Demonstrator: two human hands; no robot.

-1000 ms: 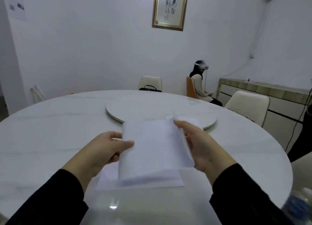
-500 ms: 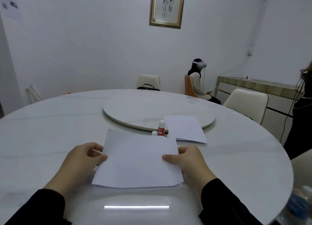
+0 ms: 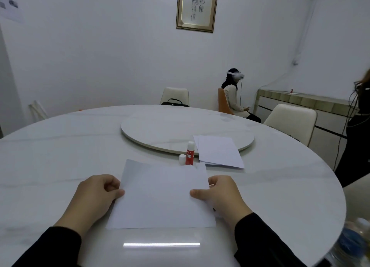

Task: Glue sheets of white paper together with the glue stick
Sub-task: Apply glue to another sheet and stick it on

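While the round table (image 3: pixel 60 156) spreads wide under everything, my white sheet (image 3: pixel 160 196) lies flat near its front edge, light and floppy, best held by its side edges. My left hand (image 3: pixel 94 198) pinches one edge, my right hand (image 3: pixel 222 196) the other. Beyond stands the uncapped glue stick (image 3: pixel 189 153).

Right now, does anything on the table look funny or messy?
Only small things. The glue stick stands open, its white cap off beside it. The sheet held by both hands sits slightly crooked over another underneath, whose corner pokes out.
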